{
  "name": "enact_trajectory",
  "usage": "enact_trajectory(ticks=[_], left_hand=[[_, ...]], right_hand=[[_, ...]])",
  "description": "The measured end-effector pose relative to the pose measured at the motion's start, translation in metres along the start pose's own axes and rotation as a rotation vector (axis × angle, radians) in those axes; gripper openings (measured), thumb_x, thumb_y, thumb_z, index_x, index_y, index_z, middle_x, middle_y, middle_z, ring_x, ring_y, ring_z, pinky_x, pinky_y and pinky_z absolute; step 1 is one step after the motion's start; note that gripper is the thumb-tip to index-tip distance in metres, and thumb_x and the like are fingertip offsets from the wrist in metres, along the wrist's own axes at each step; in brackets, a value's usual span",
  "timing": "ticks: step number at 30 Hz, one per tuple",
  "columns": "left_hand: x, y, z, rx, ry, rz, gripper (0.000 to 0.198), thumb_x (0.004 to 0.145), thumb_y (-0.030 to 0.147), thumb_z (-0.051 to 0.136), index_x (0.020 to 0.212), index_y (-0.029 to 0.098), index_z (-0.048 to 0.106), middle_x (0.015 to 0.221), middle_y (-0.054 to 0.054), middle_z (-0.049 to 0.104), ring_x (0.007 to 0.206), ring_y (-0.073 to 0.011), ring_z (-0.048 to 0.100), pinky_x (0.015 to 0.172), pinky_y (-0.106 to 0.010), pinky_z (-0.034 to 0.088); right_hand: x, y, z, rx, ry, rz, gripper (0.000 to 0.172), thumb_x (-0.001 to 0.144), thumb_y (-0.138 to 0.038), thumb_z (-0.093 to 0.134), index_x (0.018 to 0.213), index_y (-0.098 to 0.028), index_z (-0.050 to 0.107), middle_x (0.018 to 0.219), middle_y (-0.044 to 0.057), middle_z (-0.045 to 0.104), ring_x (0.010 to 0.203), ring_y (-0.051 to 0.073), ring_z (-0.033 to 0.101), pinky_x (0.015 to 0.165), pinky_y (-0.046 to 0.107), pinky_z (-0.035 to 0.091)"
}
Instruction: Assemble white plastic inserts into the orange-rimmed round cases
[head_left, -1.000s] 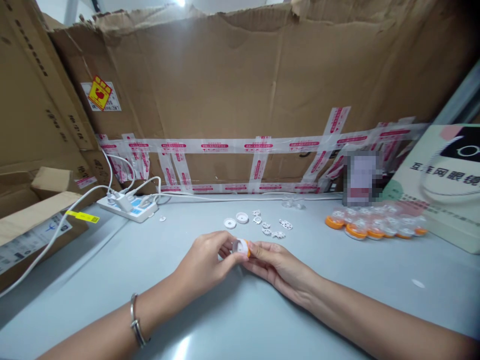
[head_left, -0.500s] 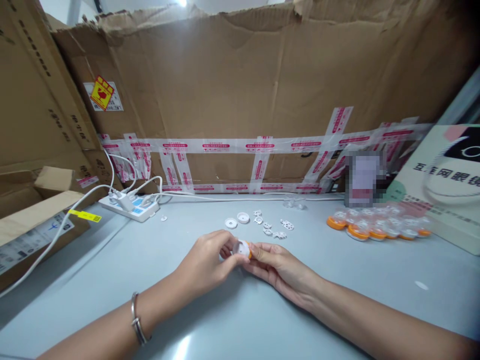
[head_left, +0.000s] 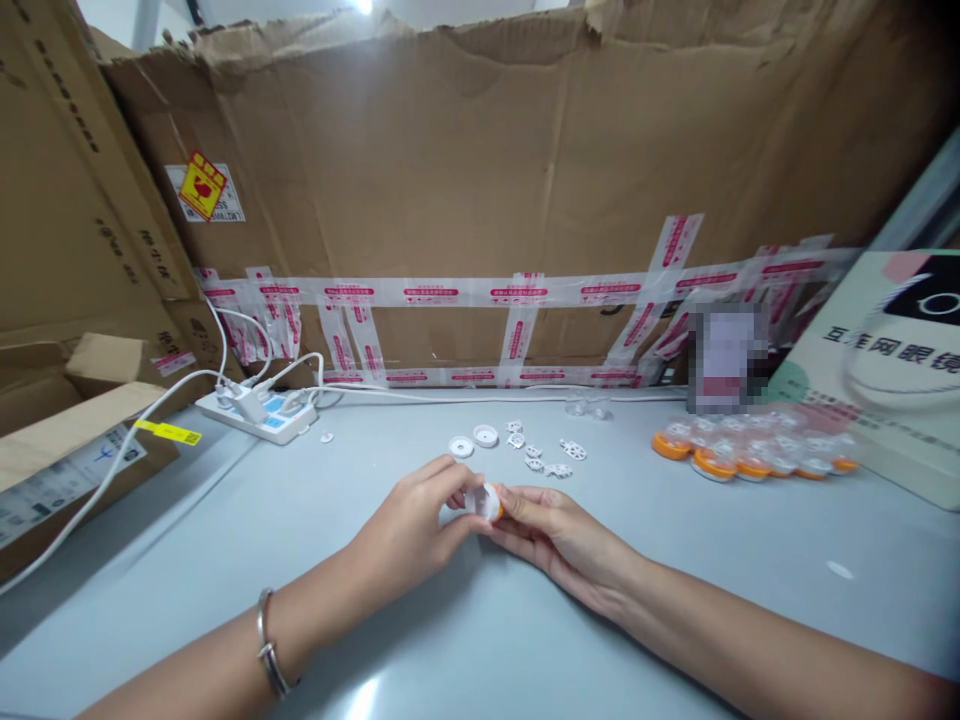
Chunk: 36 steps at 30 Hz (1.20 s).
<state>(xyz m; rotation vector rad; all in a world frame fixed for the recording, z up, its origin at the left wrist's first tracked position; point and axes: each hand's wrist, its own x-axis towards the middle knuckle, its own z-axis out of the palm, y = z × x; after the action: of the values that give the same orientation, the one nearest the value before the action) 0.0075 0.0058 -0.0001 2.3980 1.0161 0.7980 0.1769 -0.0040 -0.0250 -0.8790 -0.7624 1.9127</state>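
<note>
My left hand (head_left: 416, 522) and my right hand (head_left: 559, 530) meet at the middle of the grey table (head_left: 225, 540). Between their fingertips they pinch a small round piece (head_left: 483, 500), clear plastic with an orange rim. Both hands have their fingers closed on it. A metal bangle (head_left: 268, 655) sits on my left wrist. Just beyond the hands lie two white discs (head_left: 472, 441) and several small white flat parts (head_left: 544, 452).
A row of clear round pieces with orange bases (head_left: 750, 452) lies at the right. A printed box (head_left: 885, 370) stands behind them. A white power strip (head_left: 255, 415) with cables sits at the back left. Taped cardboard (head_left: 487, 200) walls the table; cardboard boxes (head_left: 67, 440) crowd the left.
The hands have stayed in place. The fingers have shifted slightly around the small orange-rimmed piece, which has turned a little between them.
</note>
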Motion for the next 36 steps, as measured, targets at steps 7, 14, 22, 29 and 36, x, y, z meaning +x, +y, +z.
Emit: enact_trajectory(ticks=[7, 14, 22, 29, 36], left_hand=[[-0.001, -0.003, 0.001, 0.024, 0.020, 0.075, 0.018, 0.077, 0.009, 0.056, 0.094, 0.016, 0.056, 0.087, -0.004, 0.056, 0.079, -0.0158, 0.054, 0.071, -0.029, 0.045], [0.002, -0.009, 0.005, -0.058, 0.044, 0.039, 0.018, 0.079, 0.018, 0.056, 0.098, 0.016, 0.058, 0.087, -0.005, 0.061, 0.078, -0.0155, 0.057, 0.073, -0.030, 0.048], [0.004, -0.011, 0.008, -0.012, 0.109, 0.115, 0.024, 0.078, 0.016, 0.055, 0.102, 0.017, 0.055, 0.089, -0.005, 0.058, 0.079, -0.0147, 0.054, 0.073, -0.030, 0.047], [0.002, -0.006, 0.010, 0.031, 0.112, 0.141, 0.021, 0.078, 0.013, 0.054, 0.099, 0.016, 0.054, 0.090, -0.006, 0.057, 0.083, -0.0157, 0.054, 0.074, -0.028, 0.046], [0.000, -0.005, 0.011, 0.062, 0.062, 0.086, 0.019, 0.076, 0.016, 0.056, 0.094, 0.016, 0.057, 0.085, -0.005, 0.058, 0.080, -0.0168, 0.055, 0.071, -0.028, 0.045]], right_hand=[[0.002, 0.000, -0.001, 0.023, -0.025, -0.010, 0.022, 0.063, -0.027, 0.075, 0.076, -0.009, 0.071, 0.074, 0.006, 0.070, 0.076, 0.012, 0.064, 0.078, 0.021, 0.050], [0.002, -0.001, 0.001, 0.077, 0.036, -0.023, 0.020, 0.066, -0.024, 0.073, 0.078, -0.009, 0.071, 0.075, 0.006, 0.070, 0.077, 0.012, 0.065, 0.081, 0.022, 0.050], [0.001, -0.001, -0.002, 0.098, 0.006, -0.025, 0.017, 0.061, -0.020, 0.075, 0.074, -0.010, 0.069, 0.071, 0.003, 0.069, 0.074, 0.011, 0.064, 0.084, 0.024, 0.049], [0.001, 0.001, 0.002, 0.080, -0.008, -0.013, 0.017, 0.065, -0.025, 0.073, 0.074, -0.012, 0.068, 0.072, 0.003, 0.069, 0.073, 0.011, 0.063, 0.079, 0.022, 0.049], [-0.002, -0.002, 0.003, -0.106, -0.017, 0.032, 0.024, 0.065, -0.033, 0.072, 0.073, -0.012, 0.067, 0.070, 0.004, 0.067, 0.070, 0.010, 0.062, 0.077, 0.024, 0.048]])
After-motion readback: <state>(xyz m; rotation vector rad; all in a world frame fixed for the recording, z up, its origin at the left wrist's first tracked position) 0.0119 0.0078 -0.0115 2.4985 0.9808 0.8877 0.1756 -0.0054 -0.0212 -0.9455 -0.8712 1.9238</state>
